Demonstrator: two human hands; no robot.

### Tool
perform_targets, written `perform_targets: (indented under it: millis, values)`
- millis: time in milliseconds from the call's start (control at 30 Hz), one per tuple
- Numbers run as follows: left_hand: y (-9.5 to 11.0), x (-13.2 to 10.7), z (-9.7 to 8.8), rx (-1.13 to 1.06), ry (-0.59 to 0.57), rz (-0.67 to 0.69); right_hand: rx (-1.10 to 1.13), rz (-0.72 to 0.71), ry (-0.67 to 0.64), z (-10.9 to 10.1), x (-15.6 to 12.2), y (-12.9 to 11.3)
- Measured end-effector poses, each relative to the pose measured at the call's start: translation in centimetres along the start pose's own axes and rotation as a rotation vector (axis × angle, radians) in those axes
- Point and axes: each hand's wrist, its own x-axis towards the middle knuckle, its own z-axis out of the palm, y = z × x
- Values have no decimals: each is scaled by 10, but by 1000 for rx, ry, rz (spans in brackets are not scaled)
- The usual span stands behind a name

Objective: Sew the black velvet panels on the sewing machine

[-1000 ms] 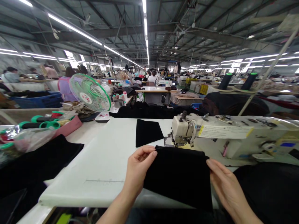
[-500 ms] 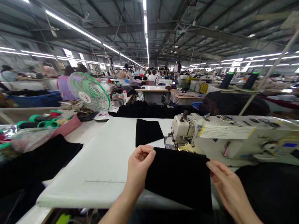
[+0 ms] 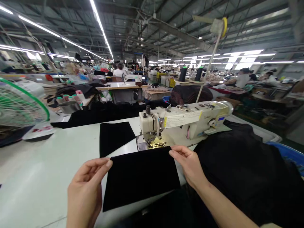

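A piece of black fabric (image 3: 142, 180) is stretched between my two hands, just in front of the sewing machine (image 3: 152, 126). My left hand (image 3: 87, 183) pinches its upper left corner between thumb and fingers. At the upper right corner, my right hand (image 3: 190, 164) pinches the same piece. The fabric's top edge lies close to the lit needle area, but I cannot tell whether it touches the needle plate (image 3: 142, 144). Another black fabric piece (image 3: 115, 136) lies flat on the white table (image 3: 47, 171), left of the machine and beyond my left hand.
A large heap of black fabric (image 3: 242, 171) lies right of the machine, beside a blue bin (image 3: 288, 156). A green-rimmed fan (image 3: 21, 104) stands at the left. Thread cones (image 3: 182, 75) rise behind the machine. Dark cloth (image 3: 106, 110) lies along the table's far edge.
The view has swung right, so the machine and fan appear farther left. Both hands still pinch the fabric's upper corners. Its top edge now tilts up toward the right.
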Motion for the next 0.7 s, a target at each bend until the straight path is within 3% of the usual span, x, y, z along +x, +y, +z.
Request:
perform_targets:
  millis: [333, 400, 500, 600, 700]
  values:
    - [2, -6, 3, 10, -21, -29, 114, 20, -19, 1, 1, -5]
    - [8, -3, -1, 38, -49, 25, 75, -5, -93, 1, -2, -9]
    - [33, 12, -2, 235, -108, 211, -59, -59, -271, 4, -16, -14]
    - [59, 42, 16, 624, -293, 423, -182, -65, -436, 11, -37, -13]
    - [48, 71, 48, 937, -686, 505, -285, -43, -537, 14, -58, 3]
